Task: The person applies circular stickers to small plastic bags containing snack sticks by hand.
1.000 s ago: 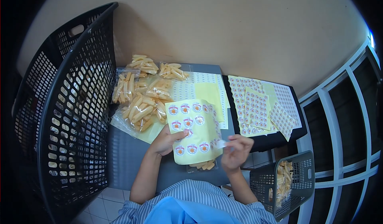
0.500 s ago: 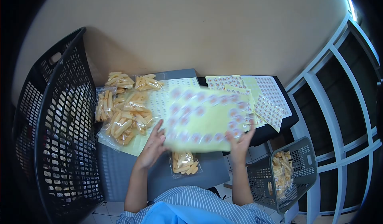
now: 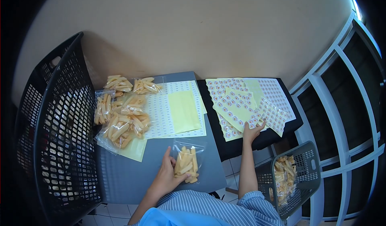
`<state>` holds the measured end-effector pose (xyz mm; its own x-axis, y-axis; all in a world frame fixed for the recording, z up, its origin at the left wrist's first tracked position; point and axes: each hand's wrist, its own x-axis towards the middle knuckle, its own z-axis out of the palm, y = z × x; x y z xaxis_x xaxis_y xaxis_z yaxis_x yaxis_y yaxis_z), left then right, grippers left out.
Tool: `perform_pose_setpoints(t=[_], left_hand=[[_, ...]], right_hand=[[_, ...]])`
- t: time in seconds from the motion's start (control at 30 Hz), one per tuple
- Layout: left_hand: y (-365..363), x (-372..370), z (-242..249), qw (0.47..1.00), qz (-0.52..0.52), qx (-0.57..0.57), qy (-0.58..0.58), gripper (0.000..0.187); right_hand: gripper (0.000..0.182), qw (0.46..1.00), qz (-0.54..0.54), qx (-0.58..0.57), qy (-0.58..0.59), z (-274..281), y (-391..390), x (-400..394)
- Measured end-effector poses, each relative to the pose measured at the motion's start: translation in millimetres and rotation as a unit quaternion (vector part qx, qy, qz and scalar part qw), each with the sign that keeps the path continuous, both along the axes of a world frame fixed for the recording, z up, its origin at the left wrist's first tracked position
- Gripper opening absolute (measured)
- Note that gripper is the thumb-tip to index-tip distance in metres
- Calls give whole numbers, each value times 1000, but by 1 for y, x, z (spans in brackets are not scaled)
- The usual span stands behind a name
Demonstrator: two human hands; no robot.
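Both part-open: left hand [image 3: 167, 175] touching bag [image 3: 186, 161], right hand [image 3: 251, 133] touching sticker sheet [image 3: 239, 100].

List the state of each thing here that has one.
Left hand: touching front snack bag
Front snack bag: filled, lying on gray table
Right hand: at lower edge of round-sticker sheet, grip unclear
Round-sticker sheet: partly used, gaps among stickers
Snack-bag pile: filled, heaped
Yellow sheet: visible face blank, over label sheets
Small gray basket: holding filled bags
Large black basket: contents unclear
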<state>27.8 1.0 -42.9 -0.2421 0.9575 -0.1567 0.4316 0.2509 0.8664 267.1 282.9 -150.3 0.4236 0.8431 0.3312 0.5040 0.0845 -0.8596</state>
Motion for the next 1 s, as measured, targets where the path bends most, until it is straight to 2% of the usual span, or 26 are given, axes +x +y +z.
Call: perform_pose_setpoints(t=[0.03,0.07,0.1,0.13,0.17,0.2,0.23,0.27,0.3,0.33,0.37,0.43,0.47,0.53,0.57,0.6,0.63,0.67,0.87,1.0], left_hand=[[2,0,4,999,-3,-23,-34,89],[4,-3,-4,999,-3,-25,-33,89],[7,-9,-20,999,-42,18,-27,83],[10,-11,-29,995,-80,61,-22,77],[13,-14,-34,995,-80,59,-22,77],[19,-19,-33,983,-82,68,-147,72],[25,-24,-33,956,-81,77,-270,66],[31,-29,-35,957,-79,74,-269,66],[36,-35,-38,960,-90,66,-257,65],[41,-41,-37,962,-101,58,-246,63],[44,-44,-23,947,-99,-16,-305,63],[45,-45,-26,942,-104,-5,-320,64],[44,-46,-28,935,-110,11,-336,66],[42,-47,-31,934,-109,18,-339,67],[43,-49,-34,937,-115,41,-326,67],[42,-50,-36,940,-121,65,-313,67],[42,-51,-34,940,-116,53,-316,68],[41,-51,-35,940,-113,53,-318,68],[42,-51,-37,943,-131,61,-298,69],[42,-49,-41,944,-130,74,-293,69]], right_hand=[[89,1000,0,-2,2,-3,1,-1],[83,994,-44,72,-76,-7,1,-3],[77,974,-88,145,-153,-10,1,-2],[77,974,-88,142,-153,-4,-2,-3],[61,950,-129,160,-235,4,-4,-2],[45,917,-167,176,-315,17,-8,-3],[45,918,-165,174,-315,32,-13,-8],[31,976,11,144,-161,48,-18,-13],[17,977,184,106,5,66,-25,-20],[13,946,311,91,19,87,-36,-29],[8,898,432,75,34,110,-51,-41],[7,811,583,27,-40,141,-81,-63],[8,767,639,-31,-45,153,-96,-74],[10,701,707,-2,-90,153,-114,-93],[10,700,708,-5,-91,154,-120,-100],[9,692,705,-37,-147,155,-126,-106],[9,681,701,-68,-201,155,-130,-111],[9,679,703,-69,-201,156,-132,-115],[10,669,696,-18,-260,156,-136,-128],[10,681,660,-6,-316,158,-144,-131]])
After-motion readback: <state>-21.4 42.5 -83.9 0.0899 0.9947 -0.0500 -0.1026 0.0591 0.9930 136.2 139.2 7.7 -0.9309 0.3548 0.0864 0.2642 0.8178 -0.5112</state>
